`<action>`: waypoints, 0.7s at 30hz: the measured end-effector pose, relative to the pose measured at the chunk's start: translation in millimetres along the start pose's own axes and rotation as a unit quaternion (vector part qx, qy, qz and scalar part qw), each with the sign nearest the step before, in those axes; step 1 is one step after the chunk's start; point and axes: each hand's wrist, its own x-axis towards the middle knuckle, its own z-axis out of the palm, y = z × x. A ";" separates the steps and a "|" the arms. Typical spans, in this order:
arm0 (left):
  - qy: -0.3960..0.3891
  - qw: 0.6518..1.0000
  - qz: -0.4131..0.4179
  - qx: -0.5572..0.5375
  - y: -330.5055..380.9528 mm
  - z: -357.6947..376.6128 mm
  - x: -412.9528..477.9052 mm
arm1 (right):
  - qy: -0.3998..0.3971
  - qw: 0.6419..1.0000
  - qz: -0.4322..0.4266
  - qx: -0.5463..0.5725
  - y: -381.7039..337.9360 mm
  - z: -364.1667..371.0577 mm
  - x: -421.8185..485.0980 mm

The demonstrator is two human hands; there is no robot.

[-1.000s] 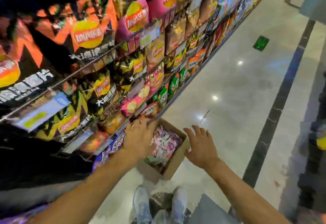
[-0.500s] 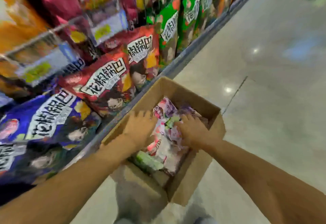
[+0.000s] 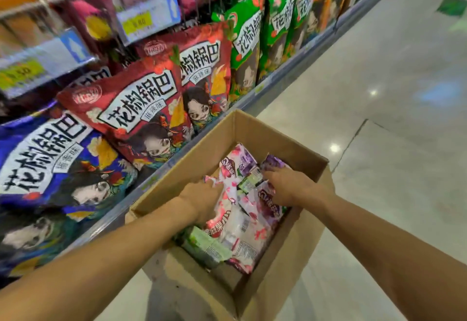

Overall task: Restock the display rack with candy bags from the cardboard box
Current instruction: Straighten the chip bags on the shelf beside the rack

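An open cardboard box stands on the floor against the bottom shelf of the display rack. Several pink, purple and green candy bags lie heaped inside it. My left hand is down in the box on the left, fingers curled onto a pink and white bag. My right hand reaches in from the right, fingers closed on the purple bags at the top of the heap. The fingertips of both hands are hidden among the bags.
The lowest shelf holds large blue snack bags, red ones and green ones standing upright. Price tags hang on wire rails above. Polished floor stretches to the right of the box.
The view has dropped from the upper shelves down to the box. Both hands went from hovering above the box to reaching inside and closing on the bags.
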 end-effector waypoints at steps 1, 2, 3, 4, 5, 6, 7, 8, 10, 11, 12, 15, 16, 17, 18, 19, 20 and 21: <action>0.006 1.000 -0.002 -0.010 -0.8 2.0 3.9 | -0.019 1.000 0.003 0.008 -1.1 0.2 4.4; 0.007 1.000 -0.006 -0.022 -2.0 2.9 7.4 | -0.032 0.999 0.000 0.022 -3.1 -0.3 8.7; 0.005 0.999 -0.011 -0.035 -3.7 3.6 9.9 | -0.039 0.998 -0.002 0.042 -6.3 -1.6 12.4; 0.002 0.999 -0.016 -0.045 -5.1 3.7 11.3 | -0.040 0.997 -0.006 0.060 -9.8 -3.3 15.8; 0.005 0.998 -0.020 -0.053 -6.5 3.9 11.9 | -0.038 0.996 -0.009 0.074 -14.7 -5.8 18.5; 0.005 0.998 -0.022 -0.062 -7.5 3.3 10.7 | -0.034 0.996 -0.014 0.087 -21.0 -8.1 20.5; 0.001 0.997 -0.025 -0.072 -7.8 3.1 8.7 | -0.034 0.994 -0.017 0.101 -28.1 -9.3 21.9; -0.008 0.996 -0.029 -0.083 -7.3 2.4 6.2 | -0.040 0.992 -0.016 0.118 -35.1 -8.2 24.2; -0.023 0.994 -0.037 -0.098 -6.5 4.1 1.1 | -0.061 0.987 -0.006 0.151 -47.0 -0.9 30.9; -0.029 0.994 -0.039 -0.097 -6.6 5.1 -0.4 | -0.069 0.984 -0.001 0.165 -51.5 3.3 34.4; -0.034 0.995 -0.038 -0.090 -7.1 5.5 -2.1 | -0.076 0.982 0.004 0.176 -55.3 7.0 37.6; -0.045 0.995 -0.034 -0.078 -10.9 7.2 -5.4 | -0.082 0.974 0.019 0.210 -62.7 13.8 45.2; -0.043 0.995 -0.032 -0.088 -13.0 7.6 -6.1 | -0.073 0.972 0.024 0.223 -63.7 15.5 48.4; -0.039 0.993 -0.031 -0.109 -15.6 8.9 -5.5 | -0.059 0.969 0.033 0.238 -64.0 16.9 51.5; -0.025 0.990 -0.029 -0.136 -18.1 9.4 -5.9 | -0.045 0.965 0.041 0.256 -64.2 17.1 53.7; -0.011 0.986 -0.030 -0.165 -21.6 11.9 -5.1 | -0.033 0.961 0.044 0.273 -64.3 16.6 54.2; 0.010 0.980 -0.032 -0.195 -24.5 14.4 -4.7 | -0.023 0.956 0.044 0.289 -63.8 16.0 52.7; 0.028 0.972 -0.035 -0.229 -26.7 17.4 -4.2 | -0.014 0.952 0.044 0.304 -62.5 15.1 49.6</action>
